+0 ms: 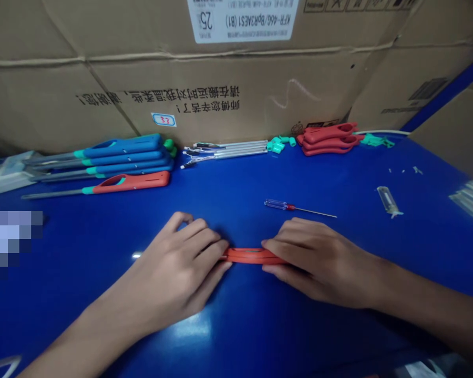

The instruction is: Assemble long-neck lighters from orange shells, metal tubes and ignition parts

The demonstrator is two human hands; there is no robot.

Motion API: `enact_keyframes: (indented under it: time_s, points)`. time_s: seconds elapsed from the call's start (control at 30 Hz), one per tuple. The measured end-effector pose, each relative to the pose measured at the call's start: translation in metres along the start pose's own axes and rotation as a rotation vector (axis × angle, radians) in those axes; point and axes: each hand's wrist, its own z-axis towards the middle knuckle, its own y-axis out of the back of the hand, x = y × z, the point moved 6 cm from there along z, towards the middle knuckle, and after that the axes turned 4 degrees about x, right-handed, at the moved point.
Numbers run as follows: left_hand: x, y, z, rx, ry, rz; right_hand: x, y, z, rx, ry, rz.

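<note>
My left hand [177,268] and my right hand [319,262] rest on the blue table, fingers wrapped around opposite ends of a flat red plastic lighter body [252,255]. Only its middle shows between them. It lies lengthwise, and both hands press or hold it against the surface. Beyond my left hand lies a finished-looking red long-nozzle lighter [130,182] with a teal collar, beside a stack of blue lighters [118,152]. A small screwdriver [294,208] with a clear handle and red collar lies just above my right hand, not touching it.
A bundle of thin metal rods [224,149], teal plastic parts [276,144] and a pile of red lighter shells [327,139] line the back of the table against cardboard cartons [181,89]. A small clear part [388,200] and tiny bits lie at right.
</note>
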Motion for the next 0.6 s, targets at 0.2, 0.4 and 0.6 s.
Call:
enact_keyframes:
  time_s: [0.2,0.4,0.6]
  points:
    - [-0.011,-0.004,0.000,-0.091,-0.037,-0.121,0.010,-0.001,0.003,-0.007,0.010,-0.020]
    - [-0.015,0.003,-0.002,-0.206,-0.034,-0.147,0.008,-0.002,0.005,-0.025,-0.012,0.001]
    - [-0.007,0.011,-0.003,-0.250,-0.061,-0.091,0.035,0.034,0.001,-0.090,-0.055,-0.005]
